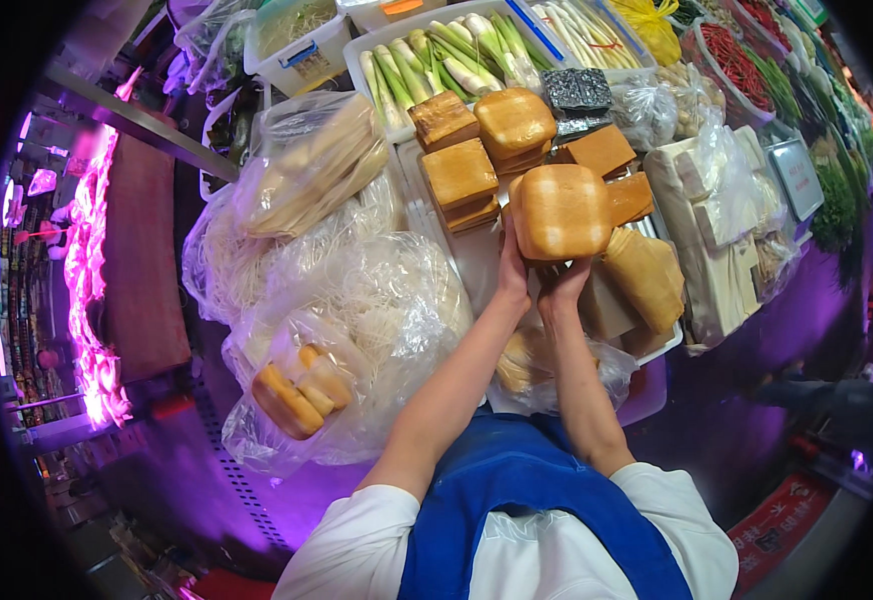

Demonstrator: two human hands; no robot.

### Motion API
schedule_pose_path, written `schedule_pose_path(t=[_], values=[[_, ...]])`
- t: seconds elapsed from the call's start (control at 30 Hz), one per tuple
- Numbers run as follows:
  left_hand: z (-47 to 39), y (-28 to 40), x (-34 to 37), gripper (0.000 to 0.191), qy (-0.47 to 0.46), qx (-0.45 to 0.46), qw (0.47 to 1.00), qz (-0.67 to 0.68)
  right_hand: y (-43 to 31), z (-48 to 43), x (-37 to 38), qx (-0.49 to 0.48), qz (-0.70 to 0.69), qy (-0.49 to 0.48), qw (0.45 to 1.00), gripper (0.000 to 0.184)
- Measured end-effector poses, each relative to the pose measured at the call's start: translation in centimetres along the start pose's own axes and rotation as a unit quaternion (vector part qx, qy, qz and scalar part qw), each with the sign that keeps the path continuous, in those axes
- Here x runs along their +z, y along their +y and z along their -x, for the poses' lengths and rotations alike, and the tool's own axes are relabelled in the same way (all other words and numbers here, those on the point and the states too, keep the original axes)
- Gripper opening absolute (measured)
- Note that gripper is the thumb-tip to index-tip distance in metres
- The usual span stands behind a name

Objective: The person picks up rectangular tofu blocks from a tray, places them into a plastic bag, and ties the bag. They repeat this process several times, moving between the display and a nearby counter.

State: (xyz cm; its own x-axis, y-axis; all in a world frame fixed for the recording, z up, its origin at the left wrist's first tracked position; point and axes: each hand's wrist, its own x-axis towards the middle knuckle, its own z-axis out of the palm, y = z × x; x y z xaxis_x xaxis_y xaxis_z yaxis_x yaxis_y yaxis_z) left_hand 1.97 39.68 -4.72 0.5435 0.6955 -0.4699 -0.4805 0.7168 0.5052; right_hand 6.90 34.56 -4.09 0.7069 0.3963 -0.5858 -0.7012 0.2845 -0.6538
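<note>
Both my hands hold a stack of brown smoked tofu slabs (561, 212) from below, over a white tray (477, 255). My left hand (512, 262) grips its left side, and my right hand (565, 283) supports the lower edge; the fingers are partly hidden under it. Around it on the tray stand more stacks: square brown tofu (459, 174) at the left, a rounded tofu stack (515, 121) behind, and flat brown sheets (601, 151) at the right. Folded yellowish tofu skin (643, 277) lies right of my right hand.
Bagged white noodles (399, 300) and bagged dried sheets (324, 169) lie at the left, with bagged brown pieces (294, 397) on top. Behind is a bin of green-and-white stalks (444, 64). White tofu sheets (714, 232) and a scale-like device (795, 178) are at the right.
</note>
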Motion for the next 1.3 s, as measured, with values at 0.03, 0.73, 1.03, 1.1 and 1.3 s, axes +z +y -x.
schedule_pose_path(t=[0.03,0.73,1.03,1.1,1.3], values=[[-0.3,-0.1,0.1,0.065,0.005,0.007,1.000,0.000,-0.3,-0.3,0.3,0.000,0.003,-0.016,1.000,0.070],[-1.4,0.6,3.9,0.076,0.036,0.041,0.995,-0.079,-0.6,-5.1,2.2,-0.013,0.016,-0.119,0.993,0.086],[4.6,-0.3,0.2,0.077,0.069,-0.035,0.976,-0.202,-0.4,-3.6,0.5,-0.001,0.017,-0.132,0.991,0.093],[7.4,0.6,0.0,0.065,0.106,-0.023,0.966,-0.236,-0.5,-3.2,0.5,0.013,0.040,-0.096,0.994,0.094],[16.2,5.6,-1.2,0.051,0.024,0.026,0.935,-0.352,-2.8,1.6,0.3,-0.131,0.156,-0.127,0.971,0.093]])
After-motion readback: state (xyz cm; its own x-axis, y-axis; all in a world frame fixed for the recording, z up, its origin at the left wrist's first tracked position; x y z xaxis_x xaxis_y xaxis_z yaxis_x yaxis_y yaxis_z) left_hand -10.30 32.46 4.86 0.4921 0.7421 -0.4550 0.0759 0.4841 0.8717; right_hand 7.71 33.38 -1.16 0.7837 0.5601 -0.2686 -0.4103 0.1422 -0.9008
